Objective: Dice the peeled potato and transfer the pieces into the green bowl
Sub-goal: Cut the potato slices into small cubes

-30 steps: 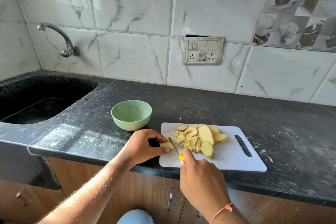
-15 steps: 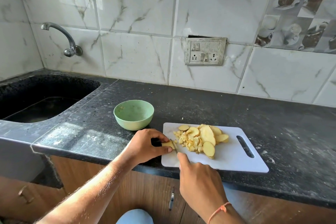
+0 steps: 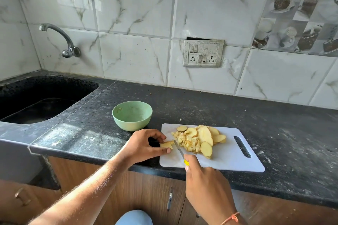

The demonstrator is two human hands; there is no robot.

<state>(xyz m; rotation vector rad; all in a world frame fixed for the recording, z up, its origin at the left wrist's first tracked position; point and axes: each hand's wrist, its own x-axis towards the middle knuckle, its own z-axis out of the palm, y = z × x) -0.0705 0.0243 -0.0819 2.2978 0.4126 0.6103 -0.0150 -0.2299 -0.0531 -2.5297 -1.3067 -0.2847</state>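
Potato slice (image 3: 166,144) pinched by left hand (image 3: 144,145); right hand (image 3: 206,184) grips knife (image 3: 179,150) beside it.

left hand (image 3: 144,144) pinching, right hand (image 3: 206,184) gripping

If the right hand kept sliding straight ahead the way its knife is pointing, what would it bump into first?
Probably the potato piece pinched by the left hand. The right hand holds the knife angled up-left, tip beside that piece; the diced pile lies just right. Depth is unclear.
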